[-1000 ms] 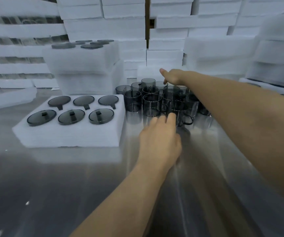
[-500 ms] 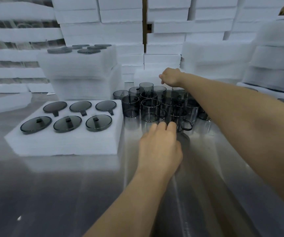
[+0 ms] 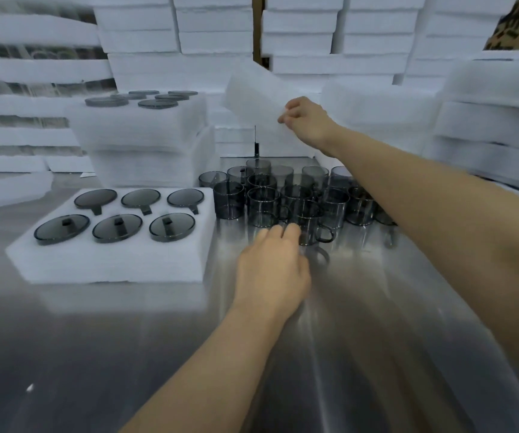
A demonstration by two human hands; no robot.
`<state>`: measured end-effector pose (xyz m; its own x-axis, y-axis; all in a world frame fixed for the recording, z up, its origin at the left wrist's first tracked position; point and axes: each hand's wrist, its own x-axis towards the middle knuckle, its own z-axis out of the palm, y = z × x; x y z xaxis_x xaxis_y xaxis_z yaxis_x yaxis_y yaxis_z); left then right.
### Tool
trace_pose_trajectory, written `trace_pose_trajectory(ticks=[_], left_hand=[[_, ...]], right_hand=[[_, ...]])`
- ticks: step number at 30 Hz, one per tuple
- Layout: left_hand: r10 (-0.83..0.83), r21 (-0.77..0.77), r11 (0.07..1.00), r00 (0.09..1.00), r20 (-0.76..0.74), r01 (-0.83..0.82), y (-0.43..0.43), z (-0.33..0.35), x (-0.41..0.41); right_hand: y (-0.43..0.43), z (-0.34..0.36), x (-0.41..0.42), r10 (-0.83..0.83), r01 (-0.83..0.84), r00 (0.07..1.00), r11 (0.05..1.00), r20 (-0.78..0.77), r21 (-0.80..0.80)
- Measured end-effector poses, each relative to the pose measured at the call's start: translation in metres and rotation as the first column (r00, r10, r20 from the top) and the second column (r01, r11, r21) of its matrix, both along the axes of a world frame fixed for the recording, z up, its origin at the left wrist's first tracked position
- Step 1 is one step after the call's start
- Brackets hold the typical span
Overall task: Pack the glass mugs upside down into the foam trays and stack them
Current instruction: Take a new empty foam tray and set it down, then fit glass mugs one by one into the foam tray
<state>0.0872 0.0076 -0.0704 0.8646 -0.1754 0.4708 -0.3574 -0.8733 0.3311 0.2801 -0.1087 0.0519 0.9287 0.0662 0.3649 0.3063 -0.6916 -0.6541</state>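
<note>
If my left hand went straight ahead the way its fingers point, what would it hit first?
Probably the front glass mug, standing upright just past the fingertips of the left hand. The mug to its left looks almost as near; depth is hard to judge here.

Left hand (image 3: 272,270), right hand (image 3: 306,123): both bare. Left forearm (image 3: 208,364) and right forearm (image 3: 439,214) bare to the frame edge. Right forearm looks larger, soft-focus near the lens. Knuckles visible on both hands.

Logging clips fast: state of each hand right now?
Left hand: open, fingers by the glass mugs.
Right hand: grips a tilted foam tray.
</note>
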Motion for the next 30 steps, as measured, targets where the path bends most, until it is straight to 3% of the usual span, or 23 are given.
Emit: trace_pose_trajectory(ticks=[5, 8, 10, 12, 14, 16, 18, 20, 22, 24, 27, 30], left_hand=[[0.011, -0.074, 0.997, 1.000, 0.018, -0.009, 0.002, -0.002, 0.004], [0.039, -0.294, 0.955, 0.999, 0.002, -0.037, 0.003, 0.000, 0.007], [0.076, -0.515, 0.851, 0.994, -0.077, -0.105, 0.008, 0.003, 0.011], [0.066, -0.729, 0.661, 0.981, -0.181, -0.179, 0.013, 0.006, 0.010], [0.034, -0.847, 0.492, 0.977, -0.211, -0.200, 0.016, 0.009, 0.004], [-0.003, -0.900, 0.390, 0.977, -0.213, -0.195, 0.014, 0.015, -0.004], [-0.054, -0.943, 0.281, 0.978, -0.199, -0.177, 0.013, 0.020, -0.011], [-0.102, -0.963, 0.230, 0.980, -0.169, -0.142, 0.016, 0.022, -0.016], [-0.122, -0.960, 0.245, 0.979, -0.166, -0.132, 0.026, 0.024, -0.015], [-0.180, -0.982, 0.147, 0.973, -0.142, -0.116, 0.037, 0.028, -0.012], [-0.307, -0.997, -0.012, 0.949, -0.075, -0.082, 0.042, 0.036, -0.012], [-0.327, -0.994, -0.060, 0.943, -0.068, -0.093, 0.044, 0.035, -0.010]], right_hand=[[0.006, 0.008, -0.083, 0.098, -0.093, 0.955, 0.995, 0.280, -0.031], [0.003, -0.005, -0.152, 0.098, -0.159, 0.903, 0.981, 0.419, 0.113], [-0.003, -0.019, -0.193, 0.090, -0.169, 0.861, 0.979, 0.501, 0.114], [-0.013, -0.037, -0.225, 0.103, -0.160, 0.797, 0.986, 0.595, 0.043], [-0.026, -0.057, -0.246, 0.114, -0.117, 0.701, 0.992, 0.704, -0.044], [-0.040, -0.070, -0.257, 0.165, -0.081, 0.616, 0.986, 0.770, -0.147], [-0.051, -0.071, -0.261, 0.239, -0.093, 0.581, 0.969, 0.778, -0.229], [-0.057, -0.064, -0.263, 0.265, -0.122, 0.600, 0.963, 0.755, -0.241], [-0.059, -0.057, -0.268, 0.310, -0.177, 0.666, 0.949, 0.679, -0.259], [-0.062, -0.052, -0.271, 0.385, -0.318, 0.761, 0.923, 0.523, -0.217], [-0.075, -0.043, -0.269, 0.386, -0.422, 0.882, 0.902, 0.270, 0.090], [-0.101, -0.044, -0.254, 0.273, -0.380, 0.918, 0.810, 0.287, 0.447]])
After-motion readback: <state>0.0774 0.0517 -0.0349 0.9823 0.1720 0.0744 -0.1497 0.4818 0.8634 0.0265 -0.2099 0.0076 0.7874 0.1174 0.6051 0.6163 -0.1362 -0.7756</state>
